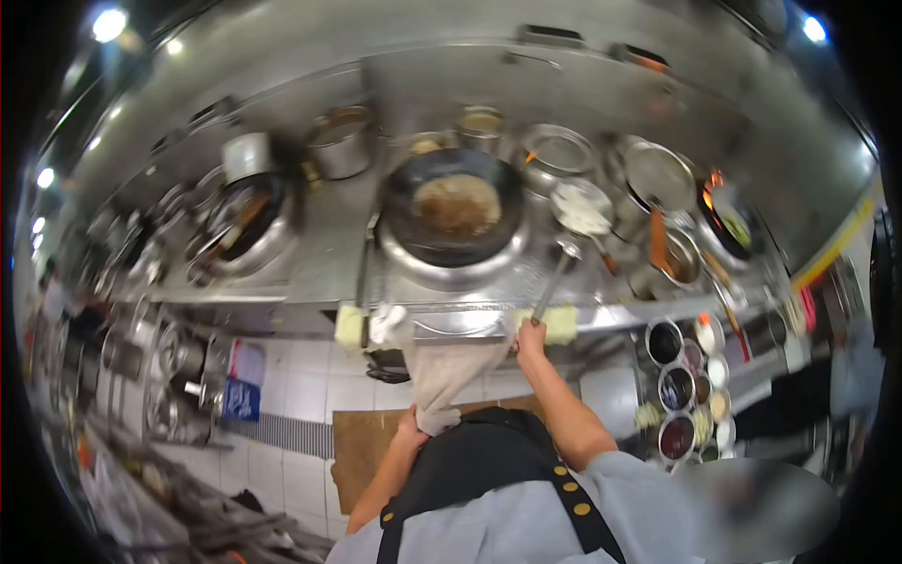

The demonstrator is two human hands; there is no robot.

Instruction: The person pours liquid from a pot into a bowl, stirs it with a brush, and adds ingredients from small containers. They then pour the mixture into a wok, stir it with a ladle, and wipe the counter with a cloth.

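We stand square to the wok [458,209], which sits in its ring in the steel counter [329,249] with a brown, wet-looking mass in its middle. Our right hand [531,336] has its grip closed around the far end of the ladle [554,280] handle. Holding it that far back likely puts our fingers clear of the heat, and the ladle's bowl lies just beside the wok's right rim, ready to dip in. Our left hand [411,430] is low at the waist, its grip closed on the bottom of a pale cloth [443,374]. The cloth hangs from the counter's front edge, probably hung there for seizing a hot rim. Small bowls of seasoning [678,387] cluster at our right, where the ladle arm seems able to reach them.
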